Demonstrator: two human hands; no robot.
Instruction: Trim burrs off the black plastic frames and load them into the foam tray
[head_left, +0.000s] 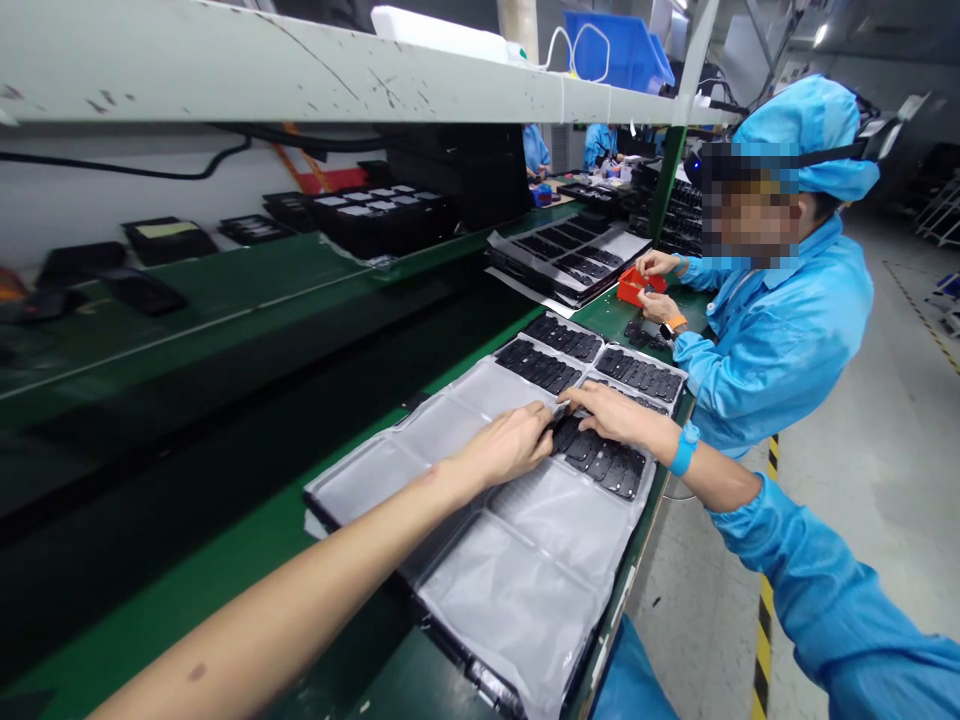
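Reaching in: left hand and right hand, fingertips near each other over the tray.
Left hand: palm down, fingers curled, tips at the edge of the black parts; undersides hidden, cannot tell if clamped on anything.
Right hand: fingers bent down over the same parts; cannot tell from here whether they pinch one. Blue band at the wrist.
Parts: flat, laid in overlapping rows, in the tray's far compartments and under the hands.
Film: pale, translucent, lining the compartments, wrinkled at the near end.
Desk: green; carries the tray along its edge.
Beyond: tray stack on the desk; beside it a co-worker in blue, both hands at a red box.
Overhead: shelf, blue bin on it.
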